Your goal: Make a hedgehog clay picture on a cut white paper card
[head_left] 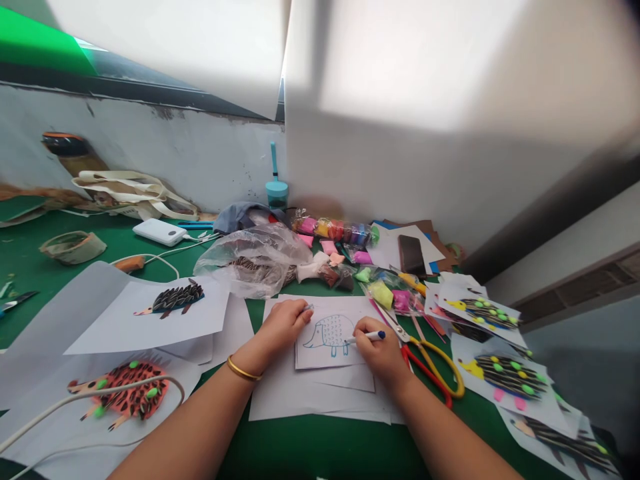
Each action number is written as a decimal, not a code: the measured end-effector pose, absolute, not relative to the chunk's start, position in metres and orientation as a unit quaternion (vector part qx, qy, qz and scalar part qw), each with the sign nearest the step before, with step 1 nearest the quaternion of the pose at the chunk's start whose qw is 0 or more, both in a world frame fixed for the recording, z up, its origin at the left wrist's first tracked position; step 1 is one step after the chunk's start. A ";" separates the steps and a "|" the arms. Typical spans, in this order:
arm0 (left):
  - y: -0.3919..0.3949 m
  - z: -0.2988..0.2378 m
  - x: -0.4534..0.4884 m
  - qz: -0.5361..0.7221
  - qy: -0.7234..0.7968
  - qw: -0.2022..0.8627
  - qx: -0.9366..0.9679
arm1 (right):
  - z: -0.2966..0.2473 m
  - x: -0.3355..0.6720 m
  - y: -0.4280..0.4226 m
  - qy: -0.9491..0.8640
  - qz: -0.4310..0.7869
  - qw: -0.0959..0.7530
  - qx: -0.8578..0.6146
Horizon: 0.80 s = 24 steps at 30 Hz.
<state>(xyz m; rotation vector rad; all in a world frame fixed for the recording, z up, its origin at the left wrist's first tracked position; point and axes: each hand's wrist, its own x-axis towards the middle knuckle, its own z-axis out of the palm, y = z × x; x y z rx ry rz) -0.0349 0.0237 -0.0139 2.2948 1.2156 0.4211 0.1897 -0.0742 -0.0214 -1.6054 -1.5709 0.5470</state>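
Left hand (283,325): loosely clenched, pinned small white hedgehog-outline sheet (314,359) steady.
Right hand (384,355): gripped white blue-tipped pen (367,338), nib on outline for drawing.

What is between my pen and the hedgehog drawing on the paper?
Nothing visible. The pen in the right hand meets the hedgehog drawing at its right edge; the left hand rests on the sheet, upper left; scissors lie right of it.

No readable text, label, brand or number shows on anything here.
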 end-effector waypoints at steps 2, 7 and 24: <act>0.024 -0.014 -0.035 0.152 0.447 0.252 0.845 | -0.022 0.189 -0.074 -0.619 0.221 0.400 -0.639; 0.023 -0.013 -0.035 0.153 0.444 0.253 0.846 | -0.020 0.190 -0.075 -0.621 0.212 0.419 -0.628; 0.025 -0.014 -0.035 0.154 0.445 0.254 0.845 | -0.021 0.192 -0.073 -0.625 0.190 0.431 -0.623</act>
